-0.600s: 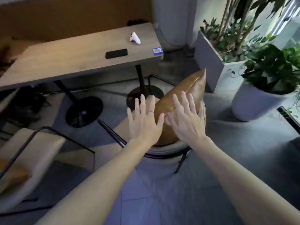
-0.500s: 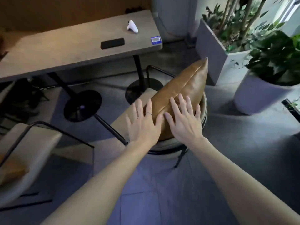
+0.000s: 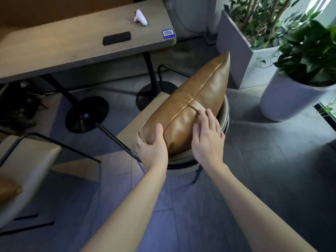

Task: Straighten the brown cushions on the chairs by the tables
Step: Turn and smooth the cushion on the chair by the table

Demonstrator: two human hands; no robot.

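A brown leather cushion (image 3: pixel 200 100) stands on edge on a beige chair (image 3: pixel 181 159), leaning along the chair's curved back, its seam facing up. My left hand (image 3: pixel 152 144) grips the cushion's near left corner, thumb on top and fingers under the side. My right hand (image 3: pixel 207 139) lies flat on the cushion's near right face, fingers spread and pressing on it. A second brown cushion (image 3: pixel 9 190) shows partly at the left edge on another beige chair (image 3: pixel 31 175).
A wooden table (image 3: pixel 72 46) stands behind the chair, carrying a black phone (image 3: pixel 116 38), a white controller (image 3: pixel 140 17) and a blue QR sticker (image 3: pixel 168 33). Its round black bases (image 3: pixel 87 115) sit on the grey tiled floor. Two planters (image 3: pixel 294 100) stand at the right.
Both hands came down onto the cushion. My left hand moved from flat on top to gripping the near left corner; my right hand stayed pressing on the right face. The camera moved closer.
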